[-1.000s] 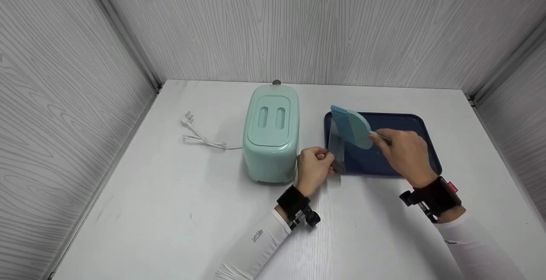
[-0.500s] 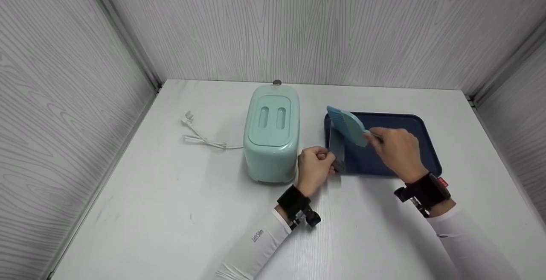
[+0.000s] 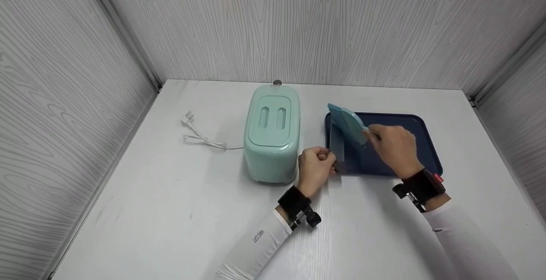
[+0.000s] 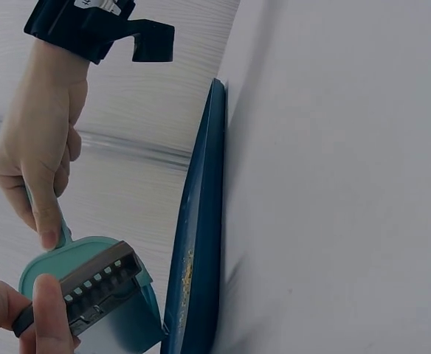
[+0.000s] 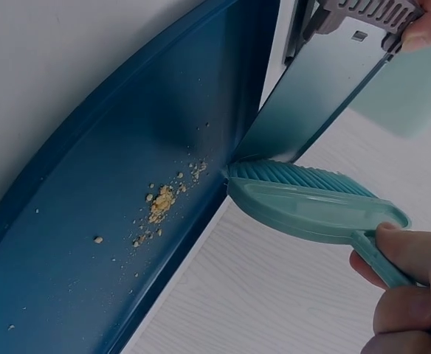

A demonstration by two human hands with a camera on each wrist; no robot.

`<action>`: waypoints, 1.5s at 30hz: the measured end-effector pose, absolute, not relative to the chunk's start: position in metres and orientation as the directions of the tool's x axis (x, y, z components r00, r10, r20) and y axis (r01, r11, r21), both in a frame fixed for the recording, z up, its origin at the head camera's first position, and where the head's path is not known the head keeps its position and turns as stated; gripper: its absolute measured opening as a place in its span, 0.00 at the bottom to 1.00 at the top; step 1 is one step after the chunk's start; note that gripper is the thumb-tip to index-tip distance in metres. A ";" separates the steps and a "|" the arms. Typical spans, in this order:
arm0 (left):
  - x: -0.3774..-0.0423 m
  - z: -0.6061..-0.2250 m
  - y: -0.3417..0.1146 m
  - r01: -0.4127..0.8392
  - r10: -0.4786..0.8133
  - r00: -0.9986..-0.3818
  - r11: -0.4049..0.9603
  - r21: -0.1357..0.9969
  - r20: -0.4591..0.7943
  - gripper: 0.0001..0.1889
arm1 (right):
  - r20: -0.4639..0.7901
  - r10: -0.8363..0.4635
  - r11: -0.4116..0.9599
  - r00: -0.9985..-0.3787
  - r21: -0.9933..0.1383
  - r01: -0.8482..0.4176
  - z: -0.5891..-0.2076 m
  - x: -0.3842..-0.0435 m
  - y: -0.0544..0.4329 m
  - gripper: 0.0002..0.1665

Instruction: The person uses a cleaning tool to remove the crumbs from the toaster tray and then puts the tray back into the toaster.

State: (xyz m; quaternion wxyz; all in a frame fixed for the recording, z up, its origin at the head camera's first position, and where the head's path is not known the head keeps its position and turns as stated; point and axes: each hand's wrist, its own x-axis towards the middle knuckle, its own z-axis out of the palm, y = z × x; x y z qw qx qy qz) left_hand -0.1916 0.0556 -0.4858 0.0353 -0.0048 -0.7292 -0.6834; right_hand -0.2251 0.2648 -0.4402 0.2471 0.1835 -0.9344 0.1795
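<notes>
My left hand (image 3: 315,168) pinches the grey slotted handle of a thin metal crumb tray (image 5: 320,82), which stands tilted over the left end of a dark blue tray (image 3: 394,120). In my right hand (image 3: 394,147) is the short handle of a teal hand brush (image 5: 304,206), gripped between thumb and fingers. Its bristles lie against the lower part of the crumb tray, near the blue tray's surface. Yellowish crumbs (image 5: 160,205) are scattered on the blue tray, in the right wrist view. The left wrist view also shows the brush behind the slotted handle.
A mint-green toaster (image 3: 273,120) with a lid on top stands just left of my left hand. Its white cord and plug (image 3: 204,141) lie on the white table (image 3: 170,211). Panelled walls (image 3: 290,24) enclose the back and both sides.
My right hand has shifted left and slightly away from me with the brush, whose head has turned more edge-on against the crumb tray. My left hand stays in place.
</notes>
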 end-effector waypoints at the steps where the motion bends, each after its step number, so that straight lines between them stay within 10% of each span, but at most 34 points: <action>1: -0.192 -0.486 0.056 0.054 -0.041 -0.998 0.062 0.997 0.057 0.04 | 0.531 -0.250 0.869 -0.810 -0.246 -0.429 -0.440 -0.225 0.265 0.21; 45: -0.190 -0.486 0.054 0.034 -0.046 -0.998 0.111 0.993 0.039 0.05 | 0.598 -0.173 0.861 -0.782 -0.294 -0.416 -0.429 -0.223 0.265 0.18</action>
